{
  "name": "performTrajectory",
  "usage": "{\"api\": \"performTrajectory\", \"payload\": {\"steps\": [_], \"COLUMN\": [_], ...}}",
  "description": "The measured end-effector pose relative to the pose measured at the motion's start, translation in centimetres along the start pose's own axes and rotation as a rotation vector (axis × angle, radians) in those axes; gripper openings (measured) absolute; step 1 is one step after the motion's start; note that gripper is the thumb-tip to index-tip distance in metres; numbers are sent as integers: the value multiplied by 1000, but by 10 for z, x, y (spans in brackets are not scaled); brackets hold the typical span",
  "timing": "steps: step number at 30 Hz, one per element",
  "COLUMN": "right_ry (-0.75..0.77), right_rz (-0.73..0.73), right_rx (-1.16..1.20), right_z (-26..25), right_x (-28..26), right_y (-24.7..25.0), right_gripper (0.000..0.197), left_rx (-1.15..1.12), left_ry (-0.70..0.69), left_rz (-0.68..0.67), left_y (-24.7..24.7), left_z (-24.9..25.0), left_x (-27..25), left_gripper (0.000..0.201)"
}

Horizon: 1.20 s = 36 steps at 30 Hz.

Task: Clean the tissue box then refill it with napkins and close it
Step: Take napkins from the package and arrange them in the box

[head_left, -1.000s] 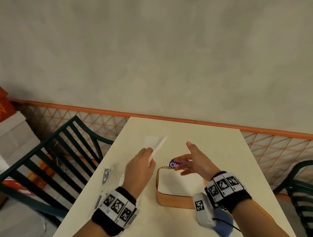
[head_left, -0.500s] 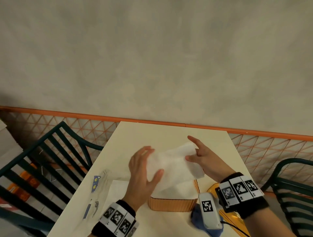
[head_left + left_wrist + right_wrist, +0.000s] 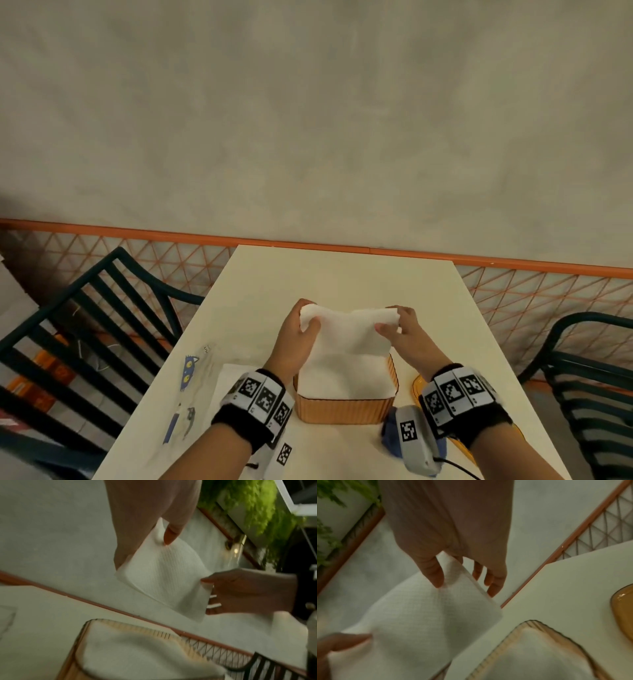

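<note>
An orange ribbed tissue box (image 3: 342, 409) stands open on the cream table (image 3: 342, 274), with white napkins (image 3: 342, 380) inside it. Above its far side, both hands stretch one white napkin (image 3: 347, 330) between them. My left hand (image 3: 296, 337) pinches the napkin's left corner between thumb and fingers. My right hand (image 3: 402, 327) pinches the right corner. In the left wrist view the napkin (image 3: 164, 573) hangs over the box (image 3: 130, 649). In the right wrist view my thumb presses the napkin (image 3: 423, 615) above the box (image 3: 530, 653).
The orange lid (image 3: 419, 385) lies right of the box, and a blue cloth (image 3: 390, 437) sits near my right wrist. A clear napkin wrapper (image 3: 191, 377) lies on the left. Dark green chairs (image 3: 85, 329) flank the table, with an orange mesh fence (image 3: 513, 294) behind.
The left hand brought a folded napkin from the left. Both hands took it, spread it, and now hold it by its corners over the box.
</note>
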State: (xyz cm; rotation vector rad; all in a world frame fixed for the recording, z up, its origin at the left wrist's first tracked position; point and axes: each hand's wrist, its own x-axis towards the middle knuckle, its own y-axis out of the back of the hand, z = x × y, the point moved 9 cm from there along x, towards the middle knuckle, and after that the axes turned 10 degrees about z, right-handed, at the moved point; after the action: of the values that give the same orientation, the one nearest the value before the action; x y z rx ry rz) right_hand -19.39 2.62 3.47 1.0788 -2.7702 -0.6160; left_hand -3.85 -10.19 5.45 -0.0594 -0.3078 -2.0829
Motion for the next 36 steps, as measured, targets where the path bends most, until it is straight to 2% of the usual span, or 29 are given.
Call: {"api": "performTrajectory", "payload": {"steps": [2,4,10,12,17,21,24,29,34,36], "right_ry": [81,112,1,4,-18,-32,-124,-243,-210,-152], "right_rz": [35,26,17,34,12,125,122,-3,16,10], "right_rx": [-27,10,-102,-95,-162,-124,-111,-314,-355,-404], "right_z": [3,12,62,59,51,37,39,78,84,77], "right_x": [1,0,-1,0,5,22,29,18,8,7], "right_y": [0,-4,-27,-29,-33,-13,-9,-28,-37,-40], "right_gripper": [35,27,14,12,26,24,27,50,56,60], "left_rx": [29,29,68,79,180,197,274,488,707,827], "left_ry": [-57,-57,145,151,193,132,193,318,205,116], "left_rz": [22,72,71,79,4,77,12,-156,-200,-196], "left_y": [-2,-1,-12,-13,-24,-11,-14,-23,-28,-30], "left_z": [-5,-17,-73,-79,-86,-66,-71,-98,-97,-94], "left_x": [-3,-8,-29,-28,-23,0,10,-9,-13,-11], "left_gripper": [20,30,38,38,38,31,45,67,69,69]}}
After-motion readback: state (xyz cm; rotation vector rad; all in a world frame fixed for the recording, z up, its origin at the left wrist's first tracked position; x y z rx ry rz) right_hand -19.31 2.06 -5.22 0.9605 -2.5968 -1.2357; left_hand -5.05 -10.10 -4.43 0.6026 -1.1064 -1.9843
